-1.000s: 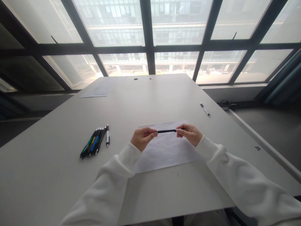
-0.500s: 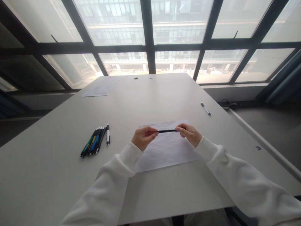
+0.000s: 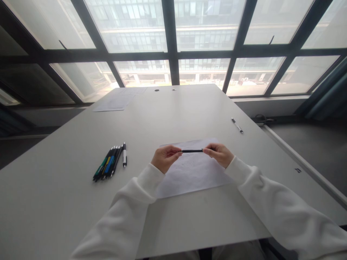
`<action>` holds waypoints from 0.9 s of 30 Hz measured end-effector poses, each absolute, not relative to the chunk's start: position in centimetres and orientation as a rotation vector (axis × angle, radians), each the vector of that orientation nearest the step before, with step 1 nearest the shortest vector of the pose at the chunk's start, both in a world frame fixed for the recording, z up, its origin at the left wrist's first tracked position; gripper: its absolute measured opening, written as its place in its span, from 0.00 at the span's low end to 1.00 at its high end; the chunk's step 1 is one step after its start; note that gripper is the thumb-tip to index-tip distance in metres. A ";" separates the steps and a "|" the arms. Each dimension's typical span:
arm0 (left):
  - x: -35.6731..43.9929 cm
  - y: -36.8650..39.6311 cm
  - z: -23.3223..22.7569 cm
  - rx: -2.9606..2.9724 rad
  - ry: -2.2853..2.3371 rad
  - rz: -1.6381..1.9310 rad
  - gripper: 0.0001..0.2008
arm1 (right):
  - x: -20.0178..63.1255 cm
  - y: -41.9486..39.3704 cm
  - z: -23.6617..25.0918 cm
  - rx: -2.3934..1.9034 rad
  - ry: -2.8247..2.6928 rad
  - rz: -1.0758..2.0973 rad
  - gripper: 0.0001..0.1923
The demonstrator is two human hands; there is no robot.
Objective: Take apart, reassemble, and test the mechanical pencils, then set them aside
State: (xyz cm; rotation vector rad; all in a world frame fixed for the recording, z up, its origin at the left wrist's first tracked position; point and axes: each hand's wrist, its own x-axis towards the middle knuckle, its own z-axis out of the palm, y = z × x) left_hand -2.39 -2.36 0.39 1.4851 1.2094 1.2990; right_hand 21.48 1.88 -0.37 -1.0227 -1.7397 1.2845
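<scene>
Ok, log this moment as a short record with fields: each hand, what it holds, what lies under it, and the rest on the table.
left hand: pinches the left end of a black pen
right hand: pinches the pen's right end
pen pose: level, held above the paper, not touching it
under the hands: sheet of paper flat on the white table, faint marks on it
left of the hands: bunch of pens lying side by side
right, farther off: single pen lying alone
far left corner: more sheets
</scene>
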 end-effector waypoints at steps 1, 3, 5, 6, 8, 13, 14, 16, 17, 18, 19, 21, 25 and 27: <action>-2.4 -2.4 0.4 1.483 1.211 1.300 0.09 | 21.5 1.9 -0.4 -1.033 -1.741 1.275 0.18; -2.3 -2.5 0.6 1.478 1.214 1.297 0.09 | 21.5 2.0 -0.6 -1.058 -1.747 1.267 0.19; -2.2 -2.6 0.7 1.475 1.215 1.297 0.09 | 21.4 2.0 -0.8 -1.076 -1.747 1.269 0.20; -2.2 -2.6 0.8 1.474 1.214 1.297 0.09 | 21.4 2.0 -0.8 -1.076 -1.745 1.275 0.21; -2.2 -2.6 0.8 1.472 1.219 1.298 0.09 | 21.5 2.0 -0.7 -1.064 -1.720 1.292 0.21; -2.4 -2.5 0.7 1.476 1.240 1.296 0.09 | 21.5 2.0 -0.6 -0.979 -1.588 1.375 0.21; -2.4 -2.5 0.6 1.477 1.241 1.298 0.10 | 21.5 2.0 -0.6 -0.959 -1.563 1.392 0.22; -2.5 -2.4 0.6 1.478 1.242 1.301 0.10 | 21.5 2.1 -0.9 -0.937 -1.526 1.409 0.21; -2.5 -2.4 0.6 1.477 1.243 1.303 0.10 | 21.5 2.2 -1.0 -0.937 -1.524 1.410 0.20; -2.4 -2.4 0.6 1.476 1.244 1.302 0.10 | 21.5 2.2 -1.1 -0.943 -1.530 1.407 0.19; -2.4 -2.4 0.7 1.475 1.246 1.301 0.10 | 21.5 2.2 -1.1 -0.952 -1.541 1.404 0.18; -2.4 -2.5 0.7 1.477 1.250 1.299 0.09 | 21.5 2.2 -0.9 -0.963 -1.572 1.385 0.17; -2.4 -2.5 0.7 1.491 1.250 1.298 0.09 | 21.6 1.8 -0.3 -0.992 -1.652 1.313 0.17; -2.4 -2.5 0.7 1.497 1.253 1.295 0.09 | 21.6 1.7 -0.1 -1.014 -1.686 1.287 0.19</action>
